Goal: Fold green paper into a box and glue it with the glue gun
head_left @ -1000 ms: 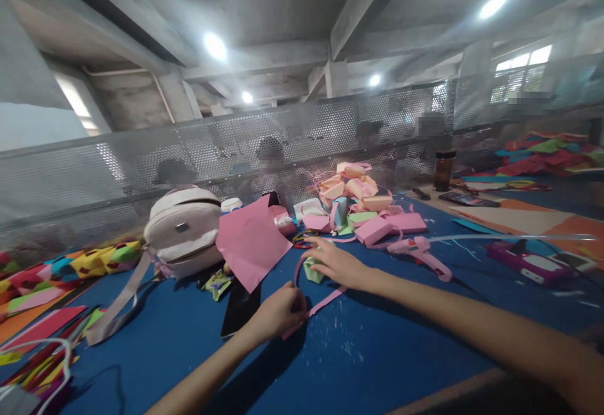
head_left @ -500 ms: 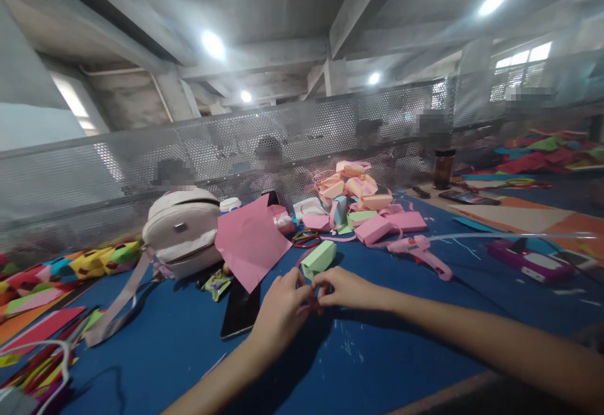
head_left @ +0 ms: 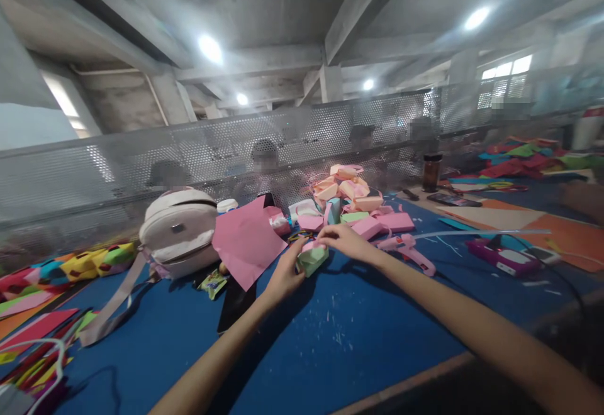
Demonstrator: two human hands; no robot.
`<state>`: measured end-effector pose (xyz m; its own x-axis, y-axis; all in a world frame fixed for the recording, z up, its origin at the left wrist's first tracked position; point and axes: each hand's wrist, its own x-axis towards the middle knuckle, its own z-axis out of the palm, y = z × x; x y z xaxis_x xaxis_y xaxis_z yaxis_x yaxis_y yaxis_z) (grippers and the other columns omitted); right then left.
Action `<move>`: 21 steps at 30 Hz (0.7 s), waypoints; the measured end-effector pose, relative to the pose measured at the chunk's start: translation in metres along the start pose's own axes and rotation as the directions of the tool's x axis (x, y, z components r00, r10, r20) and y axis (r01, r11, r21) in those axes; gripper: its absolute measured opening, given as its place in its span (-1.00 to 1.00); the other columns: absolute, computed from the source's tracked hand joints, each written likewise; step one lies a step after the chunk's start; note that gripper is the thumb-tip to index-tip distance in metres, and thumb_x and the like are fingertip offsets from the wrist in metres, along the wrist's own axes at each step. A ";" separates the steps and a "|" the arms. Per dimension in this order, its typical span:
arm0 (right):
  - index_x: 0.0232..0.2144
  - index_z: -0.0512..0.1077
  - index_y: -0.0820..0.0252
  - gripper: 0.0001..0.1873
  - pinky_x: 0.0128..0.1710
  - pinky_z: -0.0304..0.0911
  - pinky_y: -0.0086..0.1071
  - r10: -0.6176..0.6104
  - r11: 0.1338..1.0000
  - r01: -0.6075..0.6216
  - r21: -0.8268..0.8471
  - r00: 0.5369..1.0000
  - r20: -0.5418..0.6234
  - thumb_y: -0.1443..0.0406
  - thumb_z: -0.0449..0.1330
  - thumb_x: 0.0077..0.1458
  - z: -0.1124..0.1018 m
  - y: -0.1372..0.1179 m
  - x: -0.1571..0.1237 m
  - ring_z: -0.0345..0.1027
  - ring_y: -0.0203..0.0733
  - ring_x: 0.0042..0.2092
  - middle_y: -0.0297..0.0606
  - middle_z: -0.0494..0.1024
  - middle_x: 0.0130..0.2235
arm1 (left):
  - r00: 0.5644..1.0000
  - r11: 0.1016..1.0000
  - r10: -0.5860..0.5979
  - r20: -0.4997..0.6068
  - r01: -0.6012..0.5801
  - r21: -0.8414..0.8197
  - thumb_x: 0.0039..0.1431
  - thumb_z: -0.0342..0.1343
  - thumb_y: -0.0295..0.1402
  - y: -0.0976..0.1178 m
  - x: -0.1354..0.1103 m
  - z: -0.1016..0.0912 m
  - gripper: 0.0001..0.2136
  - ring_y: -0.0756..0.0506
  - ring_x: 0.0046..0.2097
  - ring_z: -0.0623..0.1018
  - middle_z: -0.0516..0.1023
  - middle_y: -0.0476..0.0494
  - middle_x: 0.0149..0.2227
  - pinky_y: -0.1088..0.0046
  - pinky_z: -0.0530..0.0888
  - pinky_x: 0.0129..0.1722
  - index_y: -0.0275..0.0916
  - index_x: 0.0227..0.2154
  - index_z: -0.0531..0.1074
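Observation:
A small light-green folded paper box (head_left: 313,260) rests on the blue table (head_left: 358,333) in front of me. My left hand (head_left: 287,271) is closed around its left side, with the thumb low and the fingers near the top. Just above the box, my right hand (head_left: 346,242) pinches at a pink paper strip (head_left: 309,246); the fingertips partly hide it. A pink hot glue gun (head_left: 408,251) lies to the right of my right hand. Left of my left hand, a pink paper sheet (head_left: 248,242) leans over a black phone (head_left: 234,305).
A pile of peach and pink paper boxes (head_left: 349,188) stands behind my hands. A white backpack (head_left: 179,226) sits at left, near a colourful paper chain (head_left: 80,267). At right are a purple power strip (head_left: 503,258) and a brown jar (head_left: 431,173). A perforated metal screen (head_left: 212,151) runs along the back.
Both hands have moved forward from in front of the green box to it. My left hand has taken hold of its side, and the pink strip is now at its top.

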<state>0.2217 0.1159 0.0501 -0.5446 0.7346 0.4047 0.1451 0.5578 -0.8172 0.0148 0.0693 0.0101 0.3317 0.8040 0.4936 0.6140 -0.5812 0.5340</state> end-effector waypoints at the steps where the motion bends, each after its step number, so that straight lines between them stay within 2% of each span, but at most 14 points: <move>1: -0.41 0.47 0.25 -0.86 -0.28 0.22 -0.38 -0.011 1.000 0.012 0.020 0.999 -0.044 0.27 0.17 0.07 -0.004 -0.002 0.003 0.34 -0.23 -0.35 -0.34 0.48 -0.43 | 1.000 0.999 -0.016 0.011 0.017 -0.039 -0.04 0.06 -0.68 -0.004 0.002 0.004 -0.35 -0.22 0.24 0.37 0.36 -0.35 0.23 0.19 0.28 0.25 -0.34 0.19 0.25; 5: -0.22 0.37 0.19 -0.81 -0.28 0.20 -0.39 -0.031 0.991 0.051 0.121 0.987 -0.158 0.26 0.12 0.10 -0.009 -0.011 0.009 0.31 -0.26 -0.34 -0.41 0.39 -0.41 | 0.997 0.982 -0.073 0.004 0.073 -0.175 0.03 0.06 -0.59 -0.010 0.006 0.016 -0.52 -0.20 0.15 0.48 0.51 -0.28 0.12 0.23 0.34 0.20 -0.33 0.07 0.43; 8: -0.23 0.36 0.17 -0.79 -0.35 0.17 -0.43 -0.013 0.978 0.045 0.203 0.987 -0.158 0.22 0.16 0.06 -0.005 -0.013 0.010 0.26 -0.31 -0.41 -0.44 0.37 -0.43 | 0.990 0.957 -0.127 -0.054 0.108 -0.268 0.12 0.05 -0.47 -0.007 0.007 0.015 -0.68 -0.24 0.08 0.53 0.60 -0.27 0.01 0.16 0.34 0.18 -0.31 -0.08 0.56; 11: -0.34 0.41 0.22 -0.75 -0.45 0.09 -0.46 0.029 0.957 0.000 0.290 0.995 -0.096 0.16 0.23 0.00 0.002 -0.010 0.011 0.18 -0.37 -0.48 -0.42 0.38 -0.46 | 0.981 0.919 -0.164 -0.101 0.114 -0.377 0.15 0.11 -0.30 0.001 0.006 0.005 -0.76 -0.28 0.06 0.53 0.64 -0.28 -0.07 0.16 0.35 0.15 -0.30 -0.26 0.63; 13: -0.35 0.44 0.24 -0.71 -0.50 0.04 -0.48 0.060 0.936 -0.040 0.350 0.997 -0.045 0.13 0.28 -0.04 0.007 -0.006 0.010 0.14 -0.40 -0.51 -0.41 0.40 -0.46 | 0.977 0.884 -0.187 -0.107 0.119 -0.453 0.10 0.19 -0.18 0.007 0.002 -0.001 -0.73 -0.30 0.04 0.53 0.66 -0.29 -0.14 0.23 0.40 0.08 -0.30 -0.40 0.65; 15: -0.34 0.47 0.26 -0.67 -0.52 0.01 -0.50 0.089 0.909 -0.089 0.407 0.996 0.018 0.11 0.32 -0.08 0.014 -0.002 0.009 0.14 -0.42 -0.53 -0.39 0.44 -0.45 | 0.967 0.840 -0.234 -0.099 0.150 -0.522 0.03 0.25 -0.11 0.013 -0.005 -0.004 -0.68 -0.30 -0.09 0.59 0.67 -0.28 -0.29 0.28 0.46 -0.05 -0.32 -0.49 0.64; 18: -0.36 0.51 0.27 -0.63 -0.53 0.05 -0.50 0.130 0.860 -0.182 0.477 0.982 0.140 0.11 0.37 -0.15 0.027 0.003 0.004 0.19 -0.42 -0.53 -0.34 0.49 -0.44 | 0.938 0.765 -0.333 -0.099 0.207 -0.610 0.00 0.28 -0.05 0.017 -0.017 0.000 -0.62 -0.21 -0.33 0.60 0.66 -0.22 -0.44 0.36 0.48 -0.26 -0.35 -0.45 0.65; 21: -0.34 0.52 0.25 -0.62 -0.41 0.20 -0.46 0.154 0.812 -0.246 0.530 0.965 0.212 0.10 0.38 -0.16 0.040 0.008 -0.002 0.36 -0.32 -0.41 -0.25 0.56 -0.34 | 0.902 0.693 -0.415 -0.116 0.231 -0.683 -0.04 0.29 0.00 0.016 -0.025 0.004 -0.57 -0.15 -0.40 0.58 0.66 -0.22 -0.43 0.42 0.45 -0.35 -0.35 -0.38 0.66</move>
<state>0.1908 0.1033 0.0264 -0.6785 0.7128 0.1775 -0.1858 0.0673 -0.9803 0.0195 0.0406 0.0035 -0.0385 0.9520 0.3037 0.0131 -0.3034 0.9528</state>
